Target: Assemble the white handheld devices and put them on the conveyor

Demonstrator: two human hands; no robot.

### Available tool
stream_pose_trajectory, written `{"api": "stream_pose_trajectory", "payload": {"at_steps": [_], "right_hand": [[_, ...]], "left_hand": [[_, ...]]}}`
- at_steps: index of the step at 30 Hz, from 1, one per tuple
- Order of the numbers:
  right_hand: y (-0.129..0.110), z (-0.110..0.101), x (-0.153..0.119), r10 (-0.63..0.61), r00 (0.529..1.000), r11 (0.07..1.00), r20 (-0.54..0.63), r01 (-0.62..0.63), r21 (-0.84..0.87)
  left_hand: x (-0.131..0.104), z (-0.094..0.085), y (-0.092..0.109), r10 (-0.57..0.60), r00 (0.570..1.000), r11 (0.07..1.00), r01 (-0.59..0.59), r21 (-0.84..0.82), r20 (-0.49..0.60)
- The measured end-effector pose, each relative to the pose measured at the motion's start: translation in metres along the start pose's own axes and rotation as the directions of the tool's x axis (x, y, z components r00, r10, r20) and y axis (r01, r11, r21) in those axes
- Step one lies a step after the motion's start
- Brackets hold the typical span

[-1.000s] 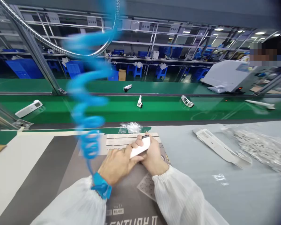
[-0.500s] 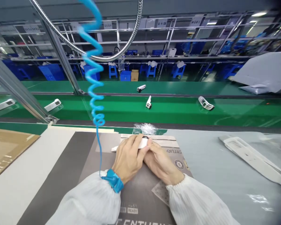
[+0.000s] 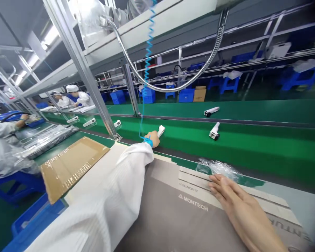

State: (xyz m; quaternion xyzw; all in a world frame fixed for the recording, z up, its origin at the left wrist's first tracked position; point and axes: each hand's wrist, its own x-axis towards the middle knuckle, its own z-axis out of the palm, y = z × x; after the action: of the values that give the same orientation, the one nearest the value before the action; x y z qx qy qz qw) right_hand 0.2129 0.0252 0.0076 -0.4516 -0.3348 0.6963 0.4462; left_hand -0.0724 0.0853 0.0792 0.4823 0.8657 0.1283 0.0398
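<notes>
My left hand [image 3: 153, 138], a blue wrist strap [image 3: 147, 141] at its wrist, is stretched far forward over the green conveyor belt [image 3: 185, 141]. Its fingers are closed around a slim white plastic part [image 3: 161, 131], whose far end sticks out past the knuckles; the grip itself is partly hidden. My right hand [image 3: 238, 203] is flat and holds nothing, fingers extended over the printed grey cardboard sheet [image 3: 170, 206]. Just beyond its fingertips lies crumpled clear plastic wrap [image 3: 220, 168].
More white parts [image 3: 89, 122] lie along the belt to the left. Two others with black ends [image 3: 214, 131] are to the right. Brown cardboard [image 3: 76, 161] lies at left. A metal post [image 3: 94, 77] rises beside my left arm; a coiled blue cord [image 3: 148, 52] hangs above. Co-workers [image 3: 78, 96] sit further left.
My hands have parted. The left has carried a white part forward onto the belt, while the right has opened above the cardboard. The view has swung left.
</notes>
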Motion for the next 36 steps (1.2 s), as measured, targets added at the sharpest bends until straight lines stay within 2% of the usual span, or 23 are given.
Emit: {"api": "stream_pose_trajectory", "payload": {"at_steps": [3, 5, 8, 12, 14, 17, 21, 24, 26, 28, 30, 31, 32, 33, 34, 35, 36], "right_hand": [[0.007, -0.004, 0.005, -0.011, 1.0, 0.999, 0.002, 0.011, 0.034], [0.011, -0.005, 0.006, -0.05, 0.998, 0.997, 0.039, 0.047, 0.063], [0.012, -0.004, 0.006, -0.102, 0.991, 0.989, 0.086, 0.092, 0.114], [0.009, 0.001, 0.003, -0.09, 0.994, 0.988, 0.061, 0.082, 0.133], [0.007, 0.001, 0.001, -0.083, 0.994, 0.99, 0.078, 0.073, 0.119], [0.007, 0.001, -0.001, -0.082, 0.989, 0.991, 0.119, 0.068, 0.116], [0.007, -0.002, 0.004, -0.053, 0.991, 0.975, 0.125, 0.024, 0.22], [0.001, -0.006, 0.008, -0.001, 0.986, 0.925, 0.166, -0.062, 0.375], [-0.006, -0.007, 0.006, 0.045, 0.959, 0.891, 0.279, -0.165, 0.424], [-0.013, -0.006, 0.001, 0.054, 0.915, 0.882, 0.399, -0.231, 0.411], [-0.018, -0.003, -0.006, 0.029, 0.903, 0.907, 0.429, -0.204, 0.368], [-0.018, -0.001, -0.009, 0.011, 0.908, 0.927, 0.42, -0.166, 0.335], [-0.018, 0.002, -0.011, -0.01, 0.916, 0.948, 0.402, -0.119, 0.295], [-0.016, 0.004, -0.012, -0.035, 0.924, 0.967, 0.381, -0.065, 0.247], [-0.013, 0.006, -0.012, -0.065, 0.933, 0.981, 0.354, -0.006, 0.195], [-0.009, 0.007, -0.012, -0.102, 0.941, 0.988, 0.322, 0.059, 0.14], [-0.005, 0.008, -0.011, -0.142, 0.948, 0.989, 0.284, 0.124, 0.082]], "left_hand": [[0.015, 0.009, 0.014, 0.021, 0.998, 0.997, -0.018, 0.072, -0.053], [0.022, 0.019, 0.033, 0.079, 0.995, 0.995, -0.075, 0.066, -0.063], [0.032, 0.041, 0.08, 0.196, 0.981, 0.98, -0.196, -0.02, -0.001], [0.034, 0.076, 0.153, 0.33, 0.941, 0.931, -0.312, -0.192, 0.071], [0.03, 0.088, 0.179, 0.333, 0.94, 0.919, -0.304, -0.25, 0.079], [0.023, 0.093, 0.194, 0.265, 0.96, 0.925, -0.229, -0.303, 0.084], [0.012, 0.074, 0.18, 0.246, 0.959, 0.891, -0.167, -0.422, 0.139], [-0.009, 0.047, 0.154, 0.361, 0.908, 0.805, -0.189, -0.562, 0.212], [-0.031, 0.028, 0.132, 0.478, 0.841, 0.725, -0.215, -0.654, 0.253], [-0.059, 0.014, 0.109, 0.592, 0.751, 0.645, -0.223, -0.731, 0.293], [-0.088, 0.01, 0.089, 0.714, 0.646, 0.507, -0.21, -0.836, 0.27], [-0.102, 0.012, 0.082, 0.723, 0.66, 0.433, -0.199, -0.879, 0.207], [-0.115, 0.016, 0.076, 0.692, 0.708, 0.365, -0.177, -0.914, 0.14], [-0.127, 0.021, 0.071, 0.616, 0.782, 0.318, -0.143, -0.937, 0.09], [-0.138, 0.026, 0.069, 0.513, 0.855, 0.301, -0.096, -0.949, 0.077], [-0.147, 0.032, 0.067, 0.427, 0.899, 0.297, -0.036, -0.954, 0.099], [-0.155, 0.038, 0.065, 0.387, 0.91, 0.298, 0.029, -0.954, 0.148]]}}
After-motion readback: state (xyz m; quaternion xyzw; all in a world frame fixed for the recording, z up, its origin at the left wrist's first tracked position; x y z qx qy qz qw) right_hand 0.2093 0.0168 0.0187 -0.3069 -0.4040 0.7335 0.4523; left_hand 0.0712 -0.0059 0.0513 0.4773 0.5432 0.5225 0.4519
